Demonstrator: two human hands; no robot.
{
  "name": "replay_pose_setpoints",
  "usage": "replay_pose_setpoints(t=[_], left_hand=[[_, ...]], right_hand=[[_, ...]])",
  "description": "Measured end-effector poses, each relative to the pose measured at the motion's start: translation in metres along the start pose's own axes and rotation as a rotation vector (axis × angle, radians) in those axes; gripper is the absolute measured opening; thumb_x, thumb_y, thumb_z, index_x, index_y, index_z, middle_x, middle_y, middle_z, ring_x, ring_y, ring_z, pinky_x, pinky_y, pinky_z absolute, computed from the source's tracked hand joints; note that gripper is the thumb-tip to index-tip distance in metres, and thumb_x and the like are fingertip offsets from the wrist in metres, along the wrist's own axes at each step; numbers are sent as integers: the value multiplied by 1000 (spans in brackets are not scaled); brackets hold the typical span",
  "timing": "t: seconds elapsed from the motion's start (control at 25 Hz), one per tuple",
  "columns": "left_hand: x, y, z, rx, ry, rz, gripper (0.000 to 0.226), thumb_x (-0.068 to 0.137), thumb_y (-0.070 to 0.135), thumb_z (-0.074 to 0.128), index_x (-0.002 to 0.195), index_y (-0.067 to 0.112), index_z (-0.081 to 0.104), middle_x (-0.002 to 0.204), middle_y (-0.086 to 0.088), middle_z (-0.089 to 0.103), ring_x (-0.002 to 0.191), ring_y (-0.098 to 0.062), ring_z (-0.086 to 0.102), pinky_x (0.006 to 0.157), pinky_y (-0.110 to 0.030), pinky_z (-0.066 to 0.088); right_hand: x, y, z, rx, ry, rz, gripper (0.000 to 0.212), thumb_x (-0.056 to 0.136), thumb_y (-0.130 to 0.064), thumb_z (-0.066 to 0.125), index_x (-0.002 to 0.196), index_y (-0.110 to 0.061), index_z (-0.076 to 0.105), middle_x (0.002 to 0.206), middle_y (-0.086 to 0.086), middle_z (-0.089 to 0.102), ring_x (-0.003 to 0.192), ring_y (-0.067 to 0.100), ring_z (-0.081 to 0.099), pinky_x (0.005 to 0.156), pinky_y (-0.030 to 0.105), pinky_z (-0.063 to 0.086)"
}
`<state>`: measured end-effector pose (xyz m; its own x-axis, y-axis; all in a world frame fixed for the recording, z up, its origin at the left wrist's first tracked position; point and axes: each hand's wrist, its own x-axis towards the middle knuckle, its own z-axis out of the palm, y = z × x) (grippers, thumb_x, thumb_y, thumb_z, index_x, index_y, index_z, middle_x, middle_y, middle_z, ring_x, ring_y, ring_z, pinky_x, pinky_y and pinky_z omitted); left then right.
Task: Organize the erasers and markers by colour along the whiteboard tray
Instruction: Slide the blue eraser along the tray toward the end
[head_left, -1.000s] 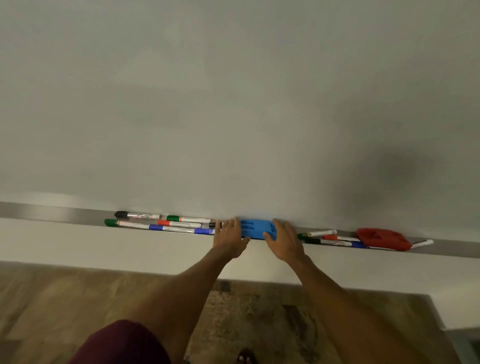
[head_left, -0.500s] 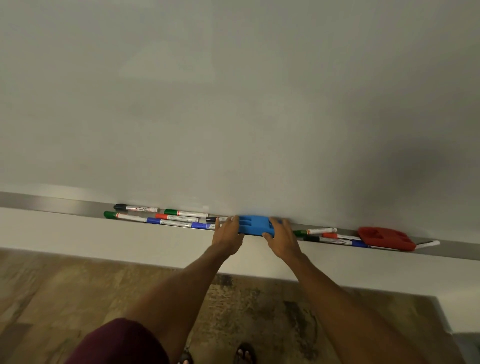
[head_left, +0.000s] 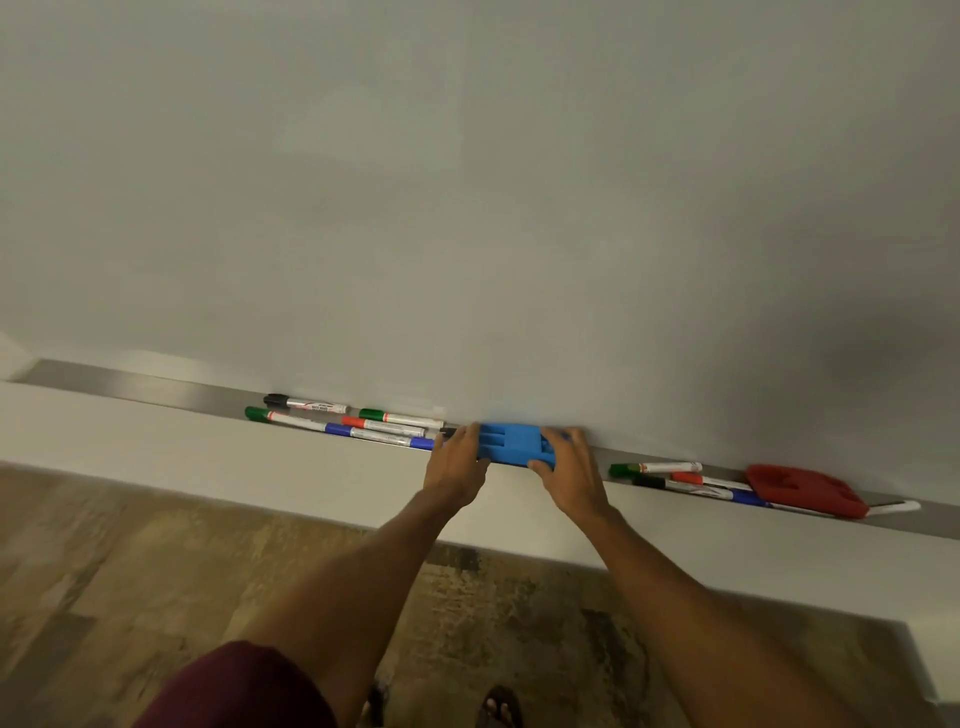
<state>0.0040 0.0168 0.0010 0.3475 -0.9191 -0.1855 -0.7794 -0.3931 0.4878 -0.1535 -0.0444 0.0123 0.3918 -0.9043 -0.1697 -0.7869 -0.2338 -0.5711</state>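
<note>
A blue eraser (head_left: 514, 442) lies on the metal whiteboard tray (head_left: 130, 387), near its middle. My left hand (head_left: 457, 465) grips its left end and my right hand (head_left: 569, 467) grips its right end. Left of it lie several markers: a black-capped one (head_left: 304, 404), two green-capped ones (head_left: 400, 417), a red-capped one (head_left: 387, 426) and a blue one (head_left: 374, 435). To the right are more markers, green-capped (head_left: 654, 468), red-capped (head_left: 685, 478) and black and blue (head_left: 696, 488). A red eraser (head_left: 802, 490) lies over their right ends.
The blank whiteboard (head_left: 467, 208) fills the upper view. Below the tray runs a pale wall band (head_left: 208, 467), then a mottled brown floor (head_left: 130, 597). My feet (head_left: 498, 706) show at the bottom edge. The tray's far left stretch is bare metal.
Both hands have stayed on the blue eraser, and my right hand's fingers now reach further over its right end. The view has tilted slightly; markers and red eraser have not moved.
</note>
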Motion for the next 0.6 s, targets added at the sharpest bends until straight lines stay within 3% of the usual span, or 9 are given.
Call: replay_pose_setpoints(t=[0.28, 0.6], left_hand=[[8, -57, -39, -63, 68, -10, 57, 95, 23, 57, 145, 14, 31, 137, -9, 52, 122, -27, 51, 101, -41, 47], [10, -158, -92, -94, 68, 28, 55, 95, 24, 56, 144, 16, 32, 133, -9, 56, 117, -24, 55, 97, -37, 47]], right_hand=[[4, -59, 38, -18, 64, -21, 49, 91, -25, 60, 137, -13, 45, 141, 11, 36, 125, 26, 46, 105, 41, 47], [5, -152, 107, -53, 127, 22, 47, 92, -27, 60, 135, -12, 47, 145, 10, 34, 130, 25, 43, 108, 38, 45]])
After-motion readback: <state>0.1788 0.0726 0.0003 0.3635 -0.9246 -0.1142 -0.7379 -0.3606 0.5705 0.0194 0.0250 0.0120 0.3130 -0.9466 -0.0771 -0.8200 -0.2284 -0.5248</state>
